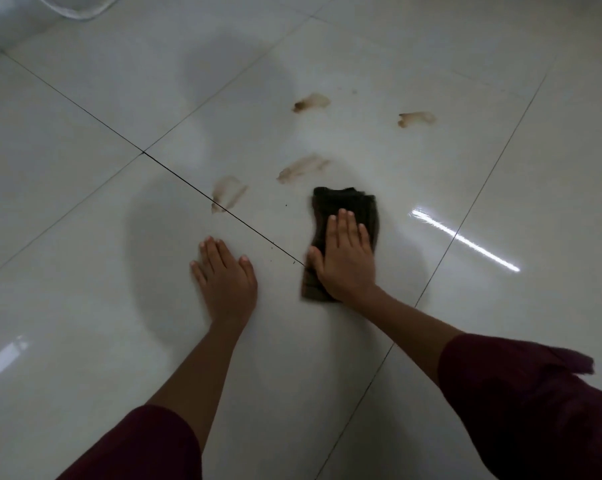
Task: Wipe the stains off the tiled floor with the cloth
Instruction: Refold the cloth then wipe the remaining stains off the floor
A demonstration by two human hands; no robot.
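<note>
A dark brown folded cloth lies flat on the glossy white tiled floor. My right hand presses on it with straight fingers, covering its lower half. My left hand rests flat on the bare tile to the left of the cloth, fingers straight. Several brown smeared stains mark the floor beyond the hands: one on the dark grout line, one just above the cloth, and two farther off, a left one and a right one.
Dark grout lines cross the floor. A bright streak of reflected light lies to the right of the cloth. A pale rounded object sits at the top left edge. Dark red sleeves cover both forearms.
</note>
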